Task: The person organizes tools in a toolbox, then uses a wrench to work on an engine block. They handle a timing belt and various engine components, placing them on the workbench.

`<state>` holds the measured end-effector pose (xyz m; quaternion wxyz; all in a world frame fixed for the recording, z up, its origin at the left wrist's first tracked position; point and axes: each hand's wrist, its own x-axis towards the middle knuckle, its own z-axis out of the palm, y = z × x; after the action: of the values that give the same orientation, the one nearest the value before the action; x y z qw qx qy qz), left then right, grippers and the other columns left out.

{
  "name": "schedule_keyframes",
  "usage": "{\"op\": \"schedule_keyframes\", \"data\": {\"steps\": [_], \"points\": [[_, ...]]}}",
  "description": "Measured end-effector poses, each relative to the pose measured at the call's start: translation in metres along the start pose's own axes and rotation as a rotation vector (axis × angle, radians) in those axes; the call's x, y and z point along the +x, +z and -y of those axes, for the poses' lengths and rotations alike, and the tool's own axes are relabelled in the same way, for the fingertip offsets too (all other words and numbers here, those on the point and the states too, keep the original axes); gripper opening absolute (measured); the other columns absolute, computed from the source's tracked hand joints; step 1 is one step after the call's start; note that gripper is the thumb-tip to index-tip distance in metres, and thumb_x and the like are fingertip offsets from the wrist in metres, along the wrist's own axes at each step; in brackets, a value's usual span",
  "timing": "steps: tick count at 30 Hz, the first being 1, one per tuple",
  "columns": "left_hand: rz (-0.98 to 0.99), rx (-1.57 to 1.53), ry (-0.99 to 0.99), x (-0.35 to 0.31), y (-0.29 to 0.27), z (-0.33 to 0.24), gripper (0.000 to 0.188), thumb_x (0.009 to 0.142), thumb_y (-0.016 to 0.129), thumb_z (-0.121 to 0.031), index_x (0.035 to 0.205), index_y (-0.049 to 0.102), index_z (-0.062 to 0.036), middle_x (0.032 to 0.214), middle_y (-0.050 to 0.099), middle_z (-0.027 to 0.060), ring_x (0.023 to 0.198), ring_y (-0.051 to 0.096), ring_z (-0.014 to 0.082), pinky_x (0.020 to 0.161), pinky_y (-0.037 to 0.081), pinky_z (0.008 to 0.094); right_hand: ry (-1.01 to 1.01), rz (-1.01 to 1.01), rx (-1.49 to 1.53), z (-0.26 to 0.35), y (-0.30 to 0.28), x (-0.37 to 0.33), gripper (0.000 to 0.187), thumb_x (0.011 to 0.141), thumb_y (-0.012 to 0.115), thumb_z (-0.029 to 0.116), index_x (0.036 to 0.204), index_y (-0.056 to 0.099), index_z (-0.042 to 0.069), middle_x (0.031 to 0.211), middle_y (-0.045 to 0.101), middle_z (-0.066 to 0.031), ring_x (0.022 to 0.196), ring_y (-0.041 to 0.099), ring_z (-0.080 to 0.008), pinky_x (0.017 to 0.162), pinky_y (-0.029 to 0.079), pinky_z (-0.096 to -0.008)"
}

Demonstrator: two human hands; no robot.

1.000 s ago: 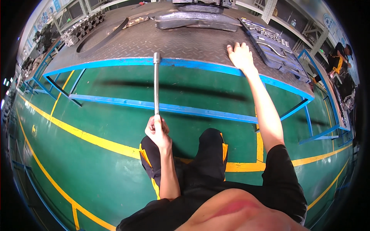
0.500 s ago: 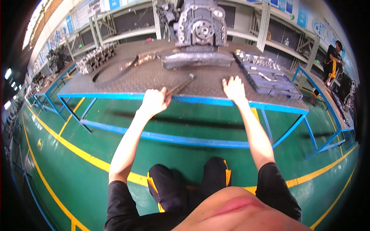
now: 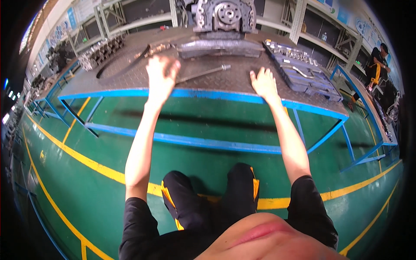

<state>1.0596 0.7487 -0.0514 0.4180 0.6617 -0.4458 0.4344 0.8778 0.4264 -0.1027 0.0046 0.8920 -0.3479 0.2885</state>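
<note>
A long metal bar tool (image 3: 203, 74) with a shiny head lies slantwise over the table's near half. My left hand (image 3: 162, 78), smeared by motion, is above the table at the bar's near left end. The bar meets the heel of this hand, below the thumb; whether the fingers touch it is unclear. My right hand (image 3: 264, 84) rests near the front edge, fingers stretched and spread, holding nothing. To its right, a blue tool case (image 3: 305, 80) lies open with metal tools in it. Beyond the bar stands an engine block (image 3: 227, 16) with a round flange, behind a grey oblong part (image 3: 219, 48).
A dark toothed belt or ring-like strip (image 3: 117, 65) curves over the table's left, beside a cylinder head (image 3: 102, 54). The table (image 3: 208, 92) has a blue front edge. Shelves (image 3: 299, 26) stand behind. At far right a person (image 3: 378, 65) sits beyond another blue-framed table (image 3: 366, 106).
My left hand has moved forward and left past the bar, which now lies flatter and farther right. My right hand stays spread near the edge. The view has tilted slightly downward.
</note>
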Motion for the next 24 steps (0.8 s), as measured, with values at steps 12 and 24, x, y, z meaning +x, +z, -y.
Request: {"op": "schedule_keyframes", "data": {"steps": [12,24], "points": [[-0.844,-0.721,0.334,-0.015,-0.165,-0.159,0.023,0.085,0.078,-0.014,0.106,0.07,-0.0065,0.103,0.068,0.0042,0.087,0.061,0.0152,0.073,0.047,0.0286,-0.039,-0.135,0.018,-0.005,0.01,0.007,0.069,0.098,0.056,0.049,0.129,0.046,-0.011,0.12,0.06,-0.0324,0.116,0.06,-0.0456,0.098,0.049,-0.0535],[-0.79,-0.785,0.327,-0.028,-0.17,-0.15,0.03,0.086,0.074,-0.02,0.11,0.066,-0.0048,0.108,0.064,0.0062,0.091,0.06,0.0167,0.076,0.047,0.0298,-0.1,-0.156,0.003,-0.01,0.015,0.013,0.068,0.096,0.057,0.052,0.123,0.049,-0.01,0.114,0.063,-0.0323,0.108,0.063,-0.0465,0.094,0.051,-0.0548]]}}
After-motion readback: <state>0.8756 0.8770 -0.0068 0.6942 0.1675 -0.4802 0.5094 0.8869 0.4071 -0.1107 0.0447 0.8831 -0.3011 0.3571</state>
